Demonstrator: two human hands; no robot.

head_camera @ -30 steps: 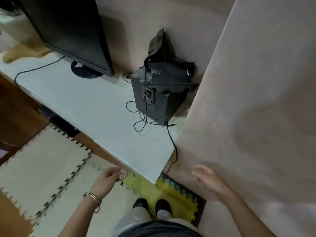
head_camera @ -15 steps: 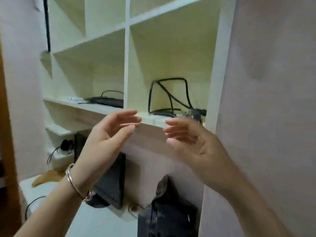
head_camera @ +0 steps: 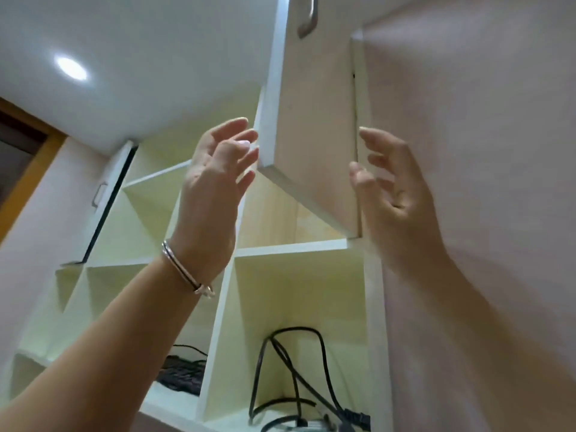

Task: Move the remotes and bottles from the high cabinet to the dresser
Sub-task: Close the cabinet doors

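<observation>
I look up at the high cabinet, whose pale door [head_camera: 314, 126] carries a metal handle [head_camera: 307, 17] near its top. Both my arms are raised toward its lower edge. My left hand [head_camera: 215, 179], with a bracelet on the wrist, is open, its fingertips at the door's left edge. My right hand [head_camera: 396, 194] is open too, fingers spread beside the door's right edge. Neither hand holds anything. No remotes or bottles are visible; the cabinet's inside is hidden behind the door.
Open white shelf compartments [head_camera: 293, 247] sit below the door. Black cables [head_camera: 290, 369] lie coiled in the lower right compartment, and a dark flat device [head_camera: 182, 374] in the one to its left. A tall pale panel [head_camera: 483, 182] fills the right. A ceiling light [head_camera: 70, 67] glows upper left.
My view swung up from the floor and desk to the shelves, then to the high cabinet. Both hands rose from waist level to the cabinet door's lower edge.
</observation>
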